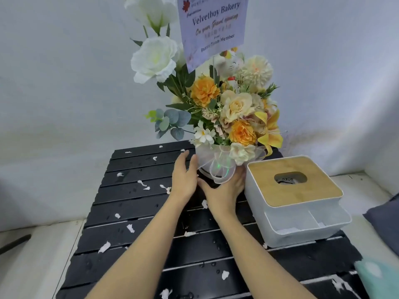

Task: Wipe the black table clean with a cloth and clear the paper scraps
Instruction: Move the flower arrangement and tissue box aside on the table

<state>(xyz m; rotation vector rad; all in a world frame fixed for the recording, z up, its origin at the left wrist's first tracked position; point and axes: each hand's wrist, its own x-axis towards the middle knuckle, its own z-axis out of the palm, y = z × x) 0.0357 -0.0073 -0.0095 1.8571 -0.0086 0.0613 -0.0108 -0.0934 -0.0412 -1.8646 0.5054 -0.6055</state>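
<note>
The black slatted table (133, 214) fills the lower middle of the head view, wet with droplets and strewn with several white paper scraps (104, 247). At its far edge stands a flower arrangement in a white pot (216, 167) wrapped in sheer ribbon. My left hand (184, 180) rests against the pot's left side with its fingers spread. My right hand (226, 190) cups the pot's front right side. A pale green cloth (377, 277) shows at the lower right corner, partly cut off.
A white tissue box with a wooden lid (295, 197) stands on the table's right side, close to my right hand. A congratulation card (213, 26) rises from the flowers. White walls stand behind; a grey cushion (386, 221) lies at far right.
</note>
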